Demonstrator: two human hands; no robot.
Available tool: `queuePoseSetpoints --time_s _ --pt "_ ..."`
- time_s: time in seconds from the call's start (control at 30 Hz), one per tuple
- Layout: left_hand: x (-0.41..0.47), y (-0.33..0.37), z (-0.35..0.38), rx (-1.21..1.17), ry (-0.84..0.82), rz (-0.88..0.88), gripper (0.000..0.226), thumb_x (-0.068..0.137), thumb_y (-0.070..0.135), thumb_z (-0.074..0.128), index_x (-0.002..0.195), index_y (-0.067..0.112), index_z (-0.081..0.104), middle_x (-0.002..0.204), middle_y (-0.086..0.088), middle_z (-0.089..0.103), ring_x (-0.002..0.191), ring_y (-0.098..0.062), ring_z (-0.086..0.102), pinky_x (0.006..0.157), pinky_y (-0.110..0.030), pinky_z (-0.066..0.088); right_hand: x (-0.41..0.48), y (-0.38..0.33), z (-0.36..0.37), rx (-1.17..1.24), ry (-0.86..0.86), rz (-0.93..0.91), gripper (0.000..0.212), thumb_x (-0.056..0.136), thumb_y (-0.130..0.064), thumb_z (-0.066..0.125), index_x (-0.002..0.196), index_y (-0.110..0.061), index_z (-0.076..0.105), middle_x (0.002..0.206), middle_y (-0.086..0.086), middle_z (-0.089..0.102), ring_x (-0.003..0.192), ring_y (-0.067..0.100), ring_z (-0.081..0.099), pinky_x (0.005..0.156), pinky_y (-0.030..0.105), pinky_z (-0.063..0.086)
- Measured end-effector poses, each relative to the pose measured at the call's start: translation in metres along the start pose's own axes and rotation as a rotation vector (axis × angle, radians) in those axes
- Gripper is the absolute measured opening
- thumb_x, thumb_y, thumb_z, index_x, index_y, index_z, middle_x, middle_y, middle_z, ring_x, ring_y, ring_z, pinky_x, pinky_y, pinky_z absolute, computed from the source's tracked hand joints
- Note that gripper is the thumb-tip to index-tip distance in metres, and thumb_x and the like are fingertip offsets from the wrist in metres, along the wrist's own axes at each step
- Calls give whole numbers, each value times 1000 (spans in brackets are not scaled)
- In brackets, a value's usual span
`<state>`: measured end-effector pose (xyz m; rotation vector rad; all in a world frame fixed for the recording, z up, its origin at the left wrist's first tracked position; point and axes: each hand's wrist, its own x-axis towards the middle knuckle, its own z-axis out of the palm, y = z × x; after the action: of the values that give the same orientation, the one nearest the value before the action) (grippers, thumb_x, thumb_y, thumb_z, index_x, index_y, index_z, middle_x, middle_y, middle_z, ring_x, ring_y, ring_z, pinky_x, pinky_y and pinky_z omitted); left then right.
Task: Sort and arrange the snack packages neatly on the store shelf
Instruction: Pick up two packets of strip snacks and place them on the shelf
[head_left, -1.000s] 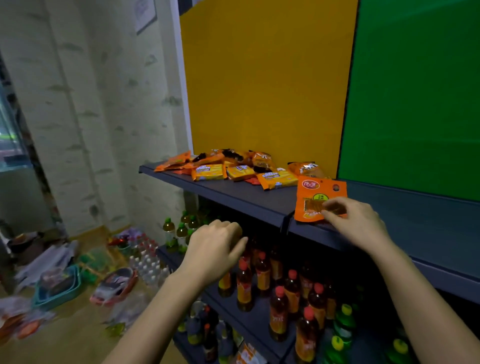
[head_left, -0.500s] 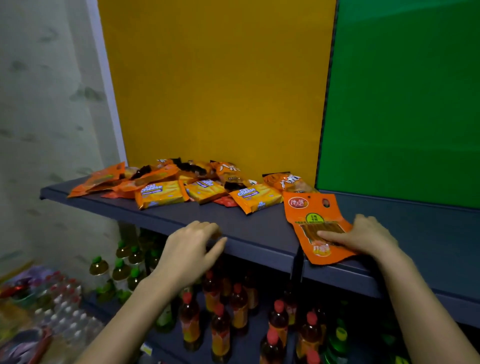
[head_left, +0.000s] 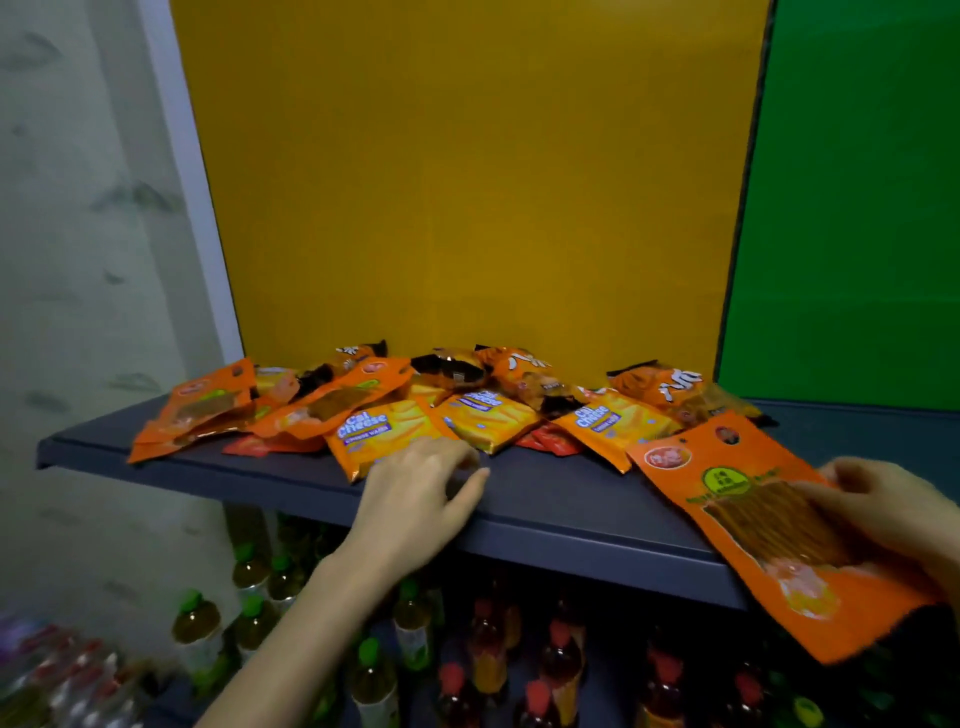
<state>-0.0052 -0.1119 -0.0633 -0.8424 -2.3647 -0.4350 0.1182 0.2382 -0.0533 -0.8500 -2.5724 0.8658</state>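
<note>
Head view, orange pouch (head_left: 753, 530), clear window

1. A heap of orange foil snack packets (head_left: 467, 410) lies on the dark grey metal shelf (head_left: 545, 499), against the yellow back panel (head_left: 467, 182).
2. A large orange plastic pouch (head_left: 769, 530) sits right of it, overhanging the front edge.
3. Beneath stand plastic drink bottles (head_left: 483, 649).

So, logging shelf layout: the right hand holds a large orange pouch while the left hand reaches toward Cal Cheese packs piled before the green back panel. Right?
Wrong panel: the head view shows the Cal Cheese packs before the yellow back panel; the green panel stands further right. The right hand does hold the large orange pouch, and the left hand reaches toward them.
</note>
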Motion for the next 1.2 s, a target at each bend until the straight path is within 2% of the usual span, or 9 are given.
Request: queuePoseSetpoints --time_s 0.13,0.3,0.4,0.47,0.63,0.73,0.87,1.03,1.2 --pt "6 -68 -19 -11 63 -77 45 82 53 32 90 25 66 92 6 68 91 -17 62 67 -29 45 -15 -45 21 176 138 -95 17 90 -30 56 79 -18 54 83 10 63 87 33 60 71 40 42" --pt "27 -157 -34 4 65 -364 30 92 37 51 105 15 64 110 -8 65 108 -27 55 81 -37 45 -25 -111 68 320 256 -173 12 92 -27 54 92 -16 53 93 14 64 88 32 61 77 41 42" --pt "52 -195 -27 -77 -65 -444 43 91 46 49 114 12 62 118 -11 63 112 -29 55 87 -39 47 -25 -142 106 413 293 -177 2 92 -28 55 91 -27 56 96 10 66 92 30 62 79 42 45" --pt "69 -205 -19 -138 -200 -464 54 89 52 49 119 8 59 122 -13 61 112 -30 55 89 -36 44 -22 -156 129 453 290 -174 8 92 -29 55 90 -33 61 99 8 69 94 29 64 81 40 47" --pt "96 -215 3 -137 -406 -476 71 81 66 50 121 6 52 126 -12 57 113 -29 53 88 -33 42 -26 -187 162 518 317 -161 23 96 -17 49 112 -8 62 104 9 66 99 26 60 86 36 44" --pt "106 -223 6 -176 -509 -561 98 70 76 53 137 5 38 137 -13 49 124 -32 47 102 -40 40 -25 -192 171 533 325 -141 25 96 -18 49 116 -10 60 110 12 66 103 29 61 92 42 46" --pt "116 -230 6 -227 -564 -568 117 56 73 69 145 8 29 147 -12 38 131 -31 41 106 -41 39 -28 -196 174 506 321 -115 27 97 -20 47 119 -9 59 109 11 66 102 29 62 82 33 45" --pt "125 -235 6 -251 -588 -584 117 49 63 79 139 3 36 144 -13 42 129 -30 45 105 -41 41 -28 -196 173 500 335 -77 30 97 -24 47 122 -11 57 115 12 65 104 29 61 90 40 47" --pt "126 -231 2 -276 -484 -573 88 56 53 82 122 4 52 132 -13 54 119 -30 52 96 -36 45 -27 -196 172 508 343 -44 35 97 -26 47 127 -10 55 118 12 64 106 28 61 90 39 49"
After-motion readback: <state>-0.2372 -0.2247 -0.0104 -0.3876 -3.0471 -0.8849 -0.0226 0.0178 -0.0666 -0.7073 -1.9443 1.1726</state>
